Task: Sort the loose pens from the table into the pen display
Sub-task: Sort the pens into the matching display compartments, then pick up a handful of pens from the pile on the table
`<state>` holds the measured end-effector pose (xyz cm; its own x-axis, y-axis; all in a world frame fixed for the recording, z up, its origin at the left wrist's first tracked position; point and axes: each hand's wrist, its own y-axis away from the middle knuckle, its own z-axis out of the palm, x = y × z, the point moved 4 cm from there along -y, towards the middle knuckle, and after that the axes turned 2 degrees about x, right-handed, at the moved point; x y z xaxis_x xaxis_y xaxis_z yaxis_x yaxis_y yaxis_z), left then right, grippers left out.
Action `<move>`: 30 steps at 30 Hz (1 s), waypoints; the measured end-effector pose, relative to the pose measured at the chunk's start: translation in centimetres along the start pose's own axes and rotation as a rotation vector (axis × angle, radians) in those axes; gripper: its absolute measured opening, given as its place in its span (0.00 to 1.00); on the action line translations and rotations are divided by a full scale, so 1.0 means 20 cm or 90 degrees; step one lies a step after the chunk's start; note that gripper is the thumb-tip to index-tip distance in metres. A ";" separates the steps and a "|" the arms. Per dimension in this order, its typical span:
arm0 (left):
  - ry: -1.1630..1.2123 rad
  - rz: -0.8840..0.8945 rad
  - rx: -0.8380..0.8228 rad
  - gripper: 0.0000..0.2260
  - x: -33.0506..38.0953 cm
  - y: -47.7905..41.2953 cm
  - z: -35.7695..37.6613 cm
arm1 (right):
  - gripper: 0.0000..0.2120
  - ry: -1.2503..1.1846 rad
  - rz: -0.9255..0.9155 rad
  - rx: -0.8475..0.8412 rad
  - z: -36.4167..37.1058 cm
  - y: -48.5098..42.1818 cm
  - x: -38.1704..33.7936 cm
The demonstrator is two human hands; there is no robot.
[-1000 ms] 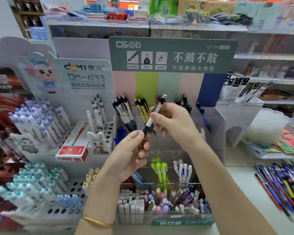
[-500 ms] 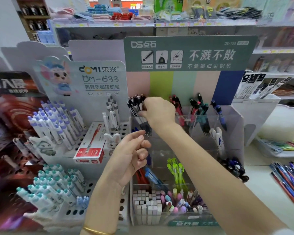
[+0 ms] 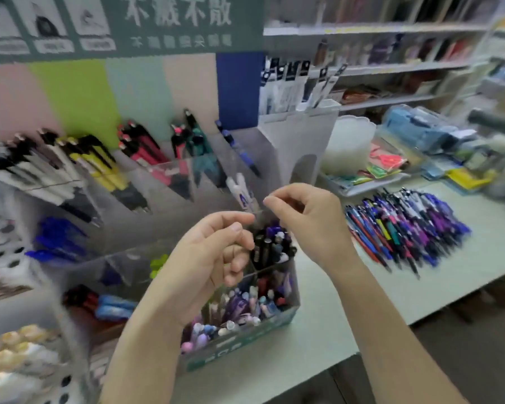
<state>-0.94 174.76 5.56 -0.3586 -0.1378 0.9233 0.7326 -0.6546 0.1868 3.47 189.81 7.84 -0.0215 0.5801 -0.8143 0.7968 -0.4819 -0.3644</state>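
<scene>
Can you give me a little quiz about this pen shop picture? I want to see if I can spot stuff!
1. True or false: the loose pens lie in a pile on the table.
2. In the pen display, the pens right next to the black-and-white pens are: A yellow, B orange, C brown.
3. Which hand is nearer the pile, the left hand or the right hand?
Key: 1 true; 2 A, the yellow pens; 3 the right hand.
</scene>
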 end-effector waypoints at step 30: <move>-0.845 -0.104 0.439 0.28 -1.50 -1.41 1.42 | 0.08 -0.036 0.294 -0.144 -1.14 -0.39 2.01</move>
<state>5.60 218.54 -17.93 0.0317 0.9017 0.4313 0.9937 -0.0748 0.0832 10.28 231.88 -11.78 0.3351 0.3009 -0.8928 0.8415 -0.5218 0.1400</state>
